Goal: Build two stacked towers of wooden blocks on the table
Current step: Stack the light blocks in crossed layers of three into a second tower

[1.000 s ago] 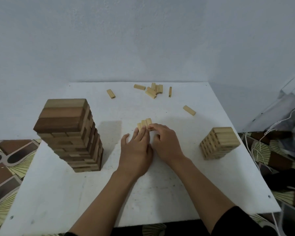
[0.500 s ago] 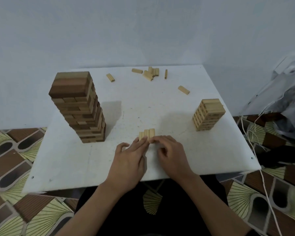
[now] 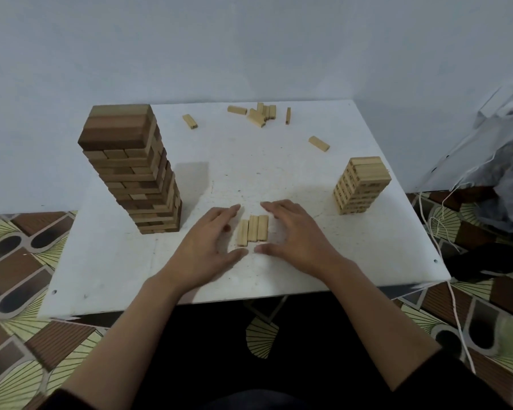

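The three pale wooden blocks lie side by side as one row on the white worktop, near its front edge. They sit between the tall tower of brown and tan blocks on your left and the short tower of pale blocks on your right, well apart from both. Their long sides touch. The leftmost one sits a little nearer to you, so the ends are not flush.

Your left grip and right grip flank that row. Both are open, with fingers straight and spread, palms down, holding nothing. The fingers reach past the far ends of the blocks, and the thumbs point towards each other just in front of the near ends. I cannot tell whether any finger touches the outer blocks; they are at most just beside them.

Expect these blocks to be light, stiff and smooth. Nothing joins them, so I judge the row will split or fan out if you lift by one block alone. Square the ends first, then press in on the two outer long faces and carry all three as one slab. Set them down gently, since a stack like the short tower probably shifts easily. More loose pale blocks lie scattered at the far edge.
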A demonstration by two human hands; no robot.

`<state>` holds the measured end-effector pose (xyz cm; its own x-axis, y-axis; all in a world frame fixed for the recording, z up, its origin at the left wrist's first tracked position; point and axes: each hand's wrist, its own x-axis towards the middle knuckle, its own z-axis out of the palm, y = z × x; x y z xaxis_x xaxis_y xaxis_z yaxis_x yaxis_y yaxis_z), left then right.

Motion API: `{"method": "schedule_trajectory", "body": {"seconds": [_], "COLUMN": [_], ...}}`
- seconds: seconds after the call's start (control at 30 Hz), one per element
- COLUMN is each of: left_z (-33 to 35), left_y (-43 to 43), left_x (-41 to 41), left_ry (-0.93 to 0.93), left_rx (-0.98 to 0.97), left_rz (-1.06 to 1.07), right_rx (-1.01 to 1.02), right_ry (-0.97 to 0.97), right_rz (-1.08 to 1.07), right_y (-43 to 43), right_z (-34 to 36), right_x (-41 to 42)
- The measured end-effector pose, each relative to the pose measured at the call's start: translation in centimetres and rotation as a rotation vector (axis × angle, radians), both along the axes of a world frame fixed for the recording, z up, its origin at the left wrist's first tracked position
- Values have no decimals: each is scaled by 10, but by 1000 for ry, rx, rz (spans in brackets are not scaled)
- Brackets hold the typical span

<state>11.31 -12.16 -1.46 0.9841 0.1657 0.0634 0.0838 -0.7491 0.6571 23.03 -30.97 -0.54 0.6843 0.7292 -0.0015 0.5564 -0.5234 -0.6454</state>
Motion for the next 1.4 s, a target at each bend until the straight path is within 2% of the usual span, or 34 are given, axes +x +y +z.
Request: {"method": "schedule_trajectory", "body": {"seconds": [0.1, 0.43, 0.73, 0.93, 1.23, 1.4], "left_z": [-1, -1, -1, 4, 57, 97], "left_y": [3, 3, 2, 2, -15, -34], "left_x": [11, 27, 27, 29, 36, 61], "left_ry": [44, 74, 71, 85, -143, -168], "left_rx": [40, -43, -101, -115, -43, 16], "left_rz": [-51, -26, -5, -25, -58, -134], "right_rx": [-51, -47, -45, -90, -15, 17], "right_ry": [24, 58, 91, 70, -113, -175], "right_rz": [38, 178, 166, 236, 214, 163], "right_y": [4, 8, 7, 9, -18, -54], "right_z": [-2, 0, 3, 11, 59, 95], "right_x": [9, 22, 24, 23, 28, 46]}}
